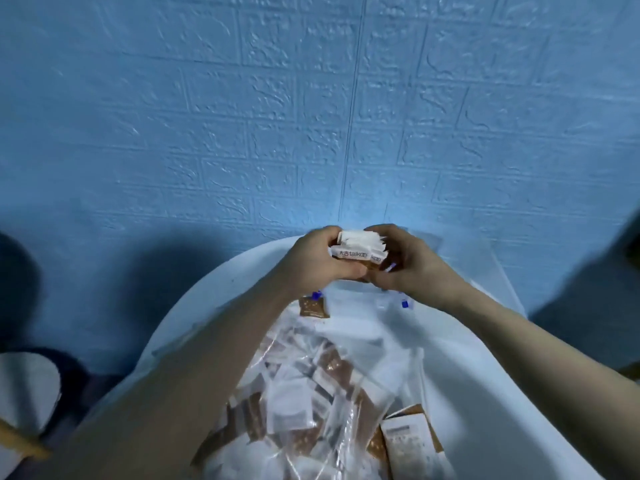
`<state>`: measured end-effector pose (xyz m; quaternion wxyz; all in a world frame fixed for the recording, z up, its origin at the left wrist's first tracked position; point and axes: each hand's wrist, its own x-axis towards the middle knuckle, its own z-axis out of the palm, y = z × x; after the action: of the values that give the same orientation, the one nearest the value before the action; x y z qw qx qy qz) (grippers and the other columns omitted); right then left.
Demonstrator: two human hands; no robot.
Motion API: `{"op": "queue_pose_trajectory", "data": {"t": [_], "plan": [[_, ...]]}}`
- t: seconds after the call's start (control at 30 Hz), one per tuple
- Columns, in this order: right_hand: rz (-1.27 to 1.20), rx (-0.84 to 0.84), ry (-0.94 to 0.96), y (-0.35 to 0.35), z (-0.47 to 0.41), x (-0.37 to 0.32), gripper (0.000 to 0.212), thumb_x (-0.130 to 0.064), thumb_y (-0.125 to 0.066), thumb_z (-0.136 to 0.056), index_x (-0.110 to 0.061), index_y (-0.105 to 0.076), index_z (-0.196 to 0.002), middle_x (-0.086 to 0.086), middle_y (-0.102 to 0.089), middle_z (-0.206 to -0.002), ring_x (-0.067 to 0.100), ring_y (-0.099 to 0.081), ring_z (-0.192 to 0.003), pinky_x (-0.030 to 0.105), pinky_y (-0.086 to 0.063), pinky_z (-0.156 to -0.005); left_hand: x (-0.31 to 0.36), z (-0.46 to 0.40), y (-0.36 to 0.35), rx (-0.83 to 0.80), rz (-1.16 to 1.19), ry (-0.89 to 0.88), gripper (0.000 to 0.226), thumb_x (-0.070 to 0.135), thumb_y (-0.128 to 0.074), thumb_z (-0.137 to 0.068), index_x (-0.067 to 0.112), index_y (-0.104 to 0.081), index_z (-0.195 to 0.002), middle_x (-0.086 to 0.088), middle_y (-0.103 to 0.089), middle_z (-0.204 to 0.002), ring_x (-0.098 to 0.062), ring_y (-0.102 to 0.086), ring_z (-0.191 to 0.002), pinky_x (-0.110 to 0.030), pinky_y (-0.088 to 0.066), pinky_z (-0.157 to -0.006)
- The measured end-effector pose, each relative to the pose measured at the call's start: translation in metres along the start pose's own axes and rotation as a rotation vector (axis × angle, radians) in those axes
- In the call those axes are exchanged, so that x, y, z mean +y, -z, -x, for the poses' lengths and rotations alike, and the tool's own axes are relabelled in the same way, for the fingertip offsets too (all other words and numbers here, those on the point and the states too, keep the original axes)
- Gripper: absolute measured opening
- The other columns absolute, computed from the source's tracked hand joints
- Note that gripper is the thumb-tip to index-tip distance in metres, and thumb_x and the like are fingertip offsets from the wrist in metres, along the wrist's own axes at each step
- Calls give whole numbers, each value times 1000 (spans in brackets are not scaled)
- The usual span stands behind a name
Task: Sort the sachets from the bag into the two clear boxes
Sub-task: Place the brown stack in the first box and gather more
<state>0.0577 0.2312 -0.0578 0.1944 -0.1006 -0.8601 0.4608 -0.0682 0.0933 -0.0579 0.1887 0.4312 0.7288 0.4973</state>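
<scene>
Both hands hold one stack of white and brown sachets (358,249) raised above the far side of the white round table (485,358). My left hand (320,256) grips the stack's left end and my right hand (403,261) grips its right end. Under my forearms lies a clear plastic bag (311,393) full of white and brown sachets. Two clear boxes with blue clips sit beyond the bag: one (313,306) holds a brown sachet, the other (388,303) is partly hidden by my hands.
A blue brick-pattern wall (311,116) stands right behind the table. A loose brown-and-white sachet (410,441) lies on the table at the lower right. A grey slipper (24,393) lies on the floor at the lower left.
</scene>
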Motion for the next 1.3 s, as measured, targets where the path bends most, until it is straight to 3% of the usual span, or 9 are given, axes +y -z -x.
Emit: {"op": "queue_pose_trajectory", "data": {"t": [0.13,0.3,0.43,0.67,0.8,0.93,1.0,1.17,1.3], "plan": [[6,-23,-87,8,-44,22,43,-4,-80,-75,-24,-57,-105,6,-65,-91,17,-57,-74,36,-53,-73,-13,-45,2,-28,-95,26,28,15,-80,-73,21,-60,-92,1,-66,-87,-19,-63,-78,-38,-54,-64],[51,-45,-190,7,-83,52,44,-1,-80,-73,-10,-57,-109,8,-69,-90,13,-62,-74,27,-53,-76,-32,-85,0,61,-397,11,39,32,-82,-68,23,-62,-101,4,-67,-95,-17,-62,-87,-37,-50,-77],[122,-65,-258,-1,-109,66,40,3,-75,-75,-10,-54,-107,0,-62,-78,-2,-55,-58,9,-41,-53,-47,-104,-2,49,-514,9,39,33,-78,-72,22,-60,-105,0,-67,-100,-19,-61,-90,-34,-47,-75],[268,-104,-333,-13,-137,87,40,-6,-76,-74,-13,-53,-106,-5,-57,-79,8,-50,-67,16,-38,-54,-61,-126,-7,9,-775,7,48,37,-72,-80,18,-55,-122,-5,-46,-122,-26,-57,-102,-35,-44,-79],[184,-88,-400,-20,-140,86,44,-2,-76,-76,-9,-50,-110,-1,-57,-81,9,-53,-63,16,-45,-50,-67,-122,-7,86,-710,40,69,37,-70,-82,19,-39,-140,-4,-33,-135,-27,-55,-111,-36,-46,-81],[-40,40,-507,-28,-138,87,52,13,-73,-73,-2,-47,-116,10,-60,-89,24,-61,-77,33,-55,-72,-75,-110,-7,26,-598,150,64,33,-63,-87,18,-34,-142,-8,-38,-139,-29,-52,-118,-36,-46,-87],[-75,101,-554,-30,-138,88,39,14,-74,-72,-3,-54,-101,19,-63,-95,33,-66,-88,42,-56,-85,-78,-106,-9,-20,-495,169,63,24,-60,-87,17,-32,-144,-9,-45,-138,-28,-52,-117,-38,-48,-91],[49,50,-581,-30,-141,85,15,7,-73,-76,-1,-62,-83,11,-61,-67,19,-57,-55,26,-53,-61,-75,-97,-7,-59,-411,201,57,14,-56,-90,14,-34,-143,-10,-55,-121,-23,-56,-103,-27,-47,-74],[-103,143,-600,-37,-136,83,26,11,-72,-76,-7,-53,-80,12,-61,-74,27,-62,-70,39,-57,-80,-74,-91,-4,-57,-446,193,59,20,-56,-91,20,-32,-144,-10,-52,-124,-25,-56,-106,-35,-51,-86]]}}
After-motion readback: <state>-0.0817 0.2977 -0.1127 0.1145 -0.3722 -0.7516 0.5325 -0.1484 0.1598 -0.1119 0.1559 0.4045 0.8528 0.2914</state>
